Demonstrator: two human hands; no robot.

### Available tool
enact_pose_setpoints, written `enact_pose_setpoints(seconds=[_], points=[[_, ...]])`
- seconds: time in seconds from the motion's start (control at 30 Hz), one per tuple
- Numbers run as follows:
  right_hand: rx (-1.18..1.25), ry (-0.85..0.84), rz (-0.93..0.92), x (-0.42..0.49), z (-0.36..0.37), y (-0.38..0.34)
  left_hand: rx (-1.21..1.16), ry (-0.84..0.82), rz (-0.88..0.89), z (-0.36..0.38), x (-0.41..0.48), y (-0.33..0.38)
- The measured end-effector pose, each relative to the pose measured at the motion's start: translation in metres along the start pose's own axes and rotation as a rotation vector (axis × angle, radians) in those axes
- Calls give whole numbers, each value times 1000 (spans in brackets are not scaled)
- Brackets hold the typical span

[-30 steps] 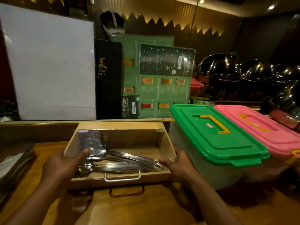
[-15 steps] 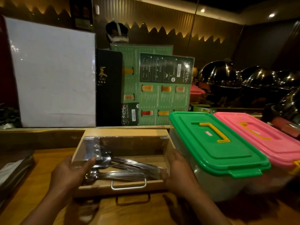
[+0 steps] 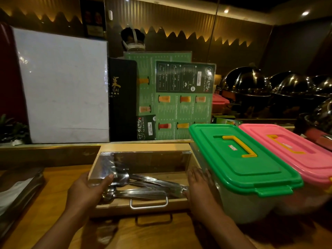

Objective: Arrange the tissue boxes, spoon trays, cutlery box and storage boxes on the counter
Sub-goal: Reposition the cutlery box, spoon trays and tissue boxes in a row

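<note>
Hands flank a wooden cutlery box [image 3: 143,203] that sits on the wooden counter [image 3: 161,234], its clear lid over a heap of metal spoons [image 3: 143,187] and a metal handle on its front wall. The left hand [image 3: 86,191] clasps the box's left end, thumb curled over the top edge and palm against the side. The right hand [image 3: 199,189] presses flat against the right end, fingers extended, squeezed between the box and a green-lidded storage box [image 3: 242,162] just beside it. A pink-lidded storage box [image 3: 291,151] stands touching the green one on its far side. Behind the counter ledge lean a white board [image 3: 62,87] and green drink menus [image 3: 176,97].
</note>
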State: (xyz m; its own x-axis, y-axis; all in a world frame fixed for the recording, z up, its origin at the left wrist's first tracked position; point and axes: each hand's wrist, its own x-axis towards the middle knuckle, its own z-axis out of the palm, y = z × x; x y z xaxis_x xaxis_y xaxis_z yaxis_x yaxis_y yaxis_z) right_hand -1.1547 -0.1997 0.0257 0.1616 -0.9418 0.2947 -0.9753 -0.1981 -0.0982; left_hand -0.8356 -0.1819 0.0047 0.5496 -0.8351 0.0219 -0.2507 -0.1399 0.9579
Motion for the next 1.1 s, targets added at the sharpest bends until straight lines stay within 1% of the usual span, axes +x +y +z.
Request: enact_pose_setpoints(seconds=[0.07,0.3,0.43,0.6,0.67,0.73,0.83,0.93,1.0,1.1], points=[[-48,-27,-9,1,4,1,21,2,0,1,0,0],[-128,-4,-14,2,4,1,35,-12,3,3,-3,4],[-135,-25,-4,0,1,0,41,-18,1,2,-3,4],[-86,-7,-3,1,3,3,29,-24,-7,2,-1,2],[-95,-37,3,2,7,6,19,-27,0,1,-3,4],[-99,-116,5,2,9,9,23,-35,10,1,-7,8],[-143,-60,12,2,8,9,53,-58,19,-3,-10,14],[-98,-69,34,2,-5,-7,106,-88,30,-12,-14,18],[-46,-83,-7,3,-15,-29,123,-88,46,-24,-19,20],[77,-84,-114,5,-11,-70,215,-26,89,-63,-25,15]])
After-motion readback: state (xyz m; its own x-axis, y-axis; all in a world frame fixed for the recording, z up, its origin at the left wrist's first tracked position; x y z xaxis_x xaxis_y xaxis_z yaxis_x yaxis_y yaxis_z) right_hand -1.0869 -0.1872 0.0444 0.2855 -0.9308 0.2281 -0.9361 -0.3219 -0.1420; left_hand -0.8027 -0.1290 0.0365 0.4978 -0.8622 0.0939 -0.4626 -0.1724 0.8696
